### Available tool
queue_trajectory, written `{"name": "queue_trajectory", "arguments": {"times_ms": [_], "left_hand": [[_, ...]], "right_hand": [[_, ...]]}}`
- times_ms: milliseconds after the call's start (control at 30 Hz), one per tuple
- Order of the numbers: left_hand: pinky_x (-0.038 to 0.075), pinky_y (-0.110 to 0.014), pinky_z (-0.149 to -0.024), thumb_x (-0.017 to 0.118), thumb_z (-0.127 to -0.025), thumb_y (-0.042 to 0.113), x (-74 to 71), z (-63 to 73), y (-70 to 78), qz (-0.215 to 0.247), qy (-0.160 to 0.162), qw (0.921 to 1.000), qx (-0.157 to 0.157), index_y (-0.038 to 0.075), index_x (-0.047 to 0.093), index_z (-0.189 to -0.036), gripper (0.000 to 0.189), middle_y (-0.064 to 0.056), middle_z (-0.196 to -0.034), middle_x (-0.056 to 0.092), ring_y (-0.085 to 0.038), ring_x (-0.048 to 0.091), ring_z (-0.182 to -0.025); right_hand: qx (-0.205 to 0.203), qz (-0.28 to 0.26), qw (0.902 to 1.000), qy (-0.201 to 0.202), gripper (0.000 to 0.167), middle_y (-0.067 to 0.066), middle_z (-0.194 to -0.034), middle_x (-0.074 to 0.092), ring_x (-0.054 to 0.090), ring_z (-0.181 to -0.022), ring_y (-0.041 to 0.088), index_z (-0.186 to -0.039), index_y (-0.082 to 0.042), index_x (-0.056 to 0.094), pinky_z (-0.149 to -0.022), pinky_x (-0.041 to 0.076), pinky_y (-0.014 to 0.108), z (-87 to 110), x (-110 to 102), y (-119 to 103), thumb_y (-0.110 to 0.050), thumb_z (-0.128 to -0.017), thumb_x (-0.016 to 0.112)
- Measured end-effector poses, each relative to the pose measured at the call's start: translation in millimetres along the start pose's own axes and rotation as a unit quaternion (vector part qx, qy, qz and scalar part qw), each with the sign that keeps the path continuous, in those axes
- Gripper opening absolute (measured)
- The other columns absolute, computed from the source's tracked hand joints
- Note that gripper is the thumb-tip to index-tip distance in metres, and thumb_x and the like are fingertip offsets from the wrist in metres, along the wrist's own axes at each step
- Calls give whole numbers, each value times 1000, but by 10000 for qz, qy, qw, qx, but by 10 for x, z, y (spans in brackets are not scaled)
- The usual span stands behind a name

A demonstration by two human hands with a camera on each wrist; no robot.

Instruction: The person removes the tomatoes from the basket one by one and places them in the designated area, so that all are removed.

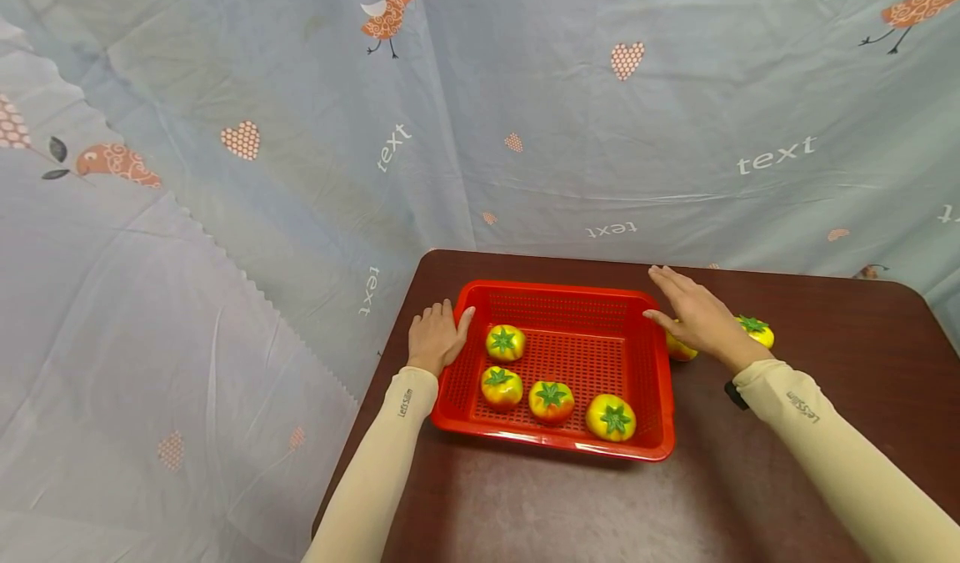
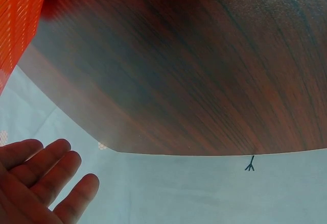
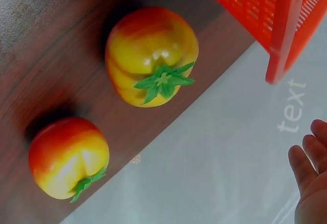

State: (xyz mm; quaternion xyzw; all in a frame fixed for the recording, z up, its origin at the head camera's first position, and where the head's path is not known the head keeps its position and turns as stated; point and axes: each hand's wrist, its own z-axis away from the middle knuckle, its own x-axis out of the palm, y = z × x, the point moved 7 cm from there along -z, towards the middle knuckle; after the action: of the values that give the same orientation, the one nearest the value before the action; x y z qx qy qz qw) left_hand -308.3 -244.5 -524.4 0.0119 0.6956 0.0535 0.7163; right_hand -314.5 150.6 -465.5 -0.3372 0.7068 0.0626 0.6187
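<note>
A red plastic basket (image 1: 573,354) stands on the table with several yellow-and-red, tomato-like fruits (image 1: 611,418) inside, each topped by a green leafy star. Along the basket's left rim lies my left hand (image 1: 437,336), fingers extended. My right hand (image 1: 701,317) is held beyond the right rim with straight fingers and nothing in its grasp. Partly covered by it in the head view are two more such fruits, a nearer one (image 1: 680,348) beside the basket and a farther one (image 1: 759,334). The right wrist view shows both, a larger fruit (image 3: 148,45) and a smaller one (image 3: 66,155).
The dark brown wooden table (image 1: 547,496) has rounded corners. Behind it and on the left hangs a grey-blue curtain (image 1: 525,87) printed with birds, hearts and words, close to the table's edges.
</note>
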Motion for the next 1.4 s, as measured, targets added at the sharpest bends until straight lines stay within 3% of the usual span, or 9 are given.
{"name": "queue_trajectory", "arguments": {"times_ms": [367, 933, 1400], "left_hand": [[37, -51, -110, 17, -101, 62, -5, 13, 0, -21, 67, 10000, 32, -4, 41, -145, 83, -22, -142, 51, -38, 49, -129], [36, -51, -111, 18, -100, 63, 18, 12, -16, -9, -64, 10000, -43, -3, 39, -147, 83, -21, -144, 49, -37, 48, -131], [37, -50, -111, 18, -101, 62, 1, -1, -4, -46, -95, 9999, -51, -3, 39, -147, 82, -21, -144, 50, -37, 48, -131]], "right_hand": [[-117, 51, 9999, -38, 73, 29, -148, 41, 38, -137, 46, -144, 10, 39, -108, 35, 61, 4, 66, -52, -21, -88, 73], [-484, 92, 9981, -378, 72, 26, -149, 42, 38, -139, 42, -145, 7, 40, -109, 36, 59, 6, 220, -312, -26, -89, 71], [-851, 118, 9950, -502, 72, 27, -144, 48, 46, -133, 43, -141, 8, 45, -103, 42, 60, 147, 420, -411, -27, -86, 75]]}}
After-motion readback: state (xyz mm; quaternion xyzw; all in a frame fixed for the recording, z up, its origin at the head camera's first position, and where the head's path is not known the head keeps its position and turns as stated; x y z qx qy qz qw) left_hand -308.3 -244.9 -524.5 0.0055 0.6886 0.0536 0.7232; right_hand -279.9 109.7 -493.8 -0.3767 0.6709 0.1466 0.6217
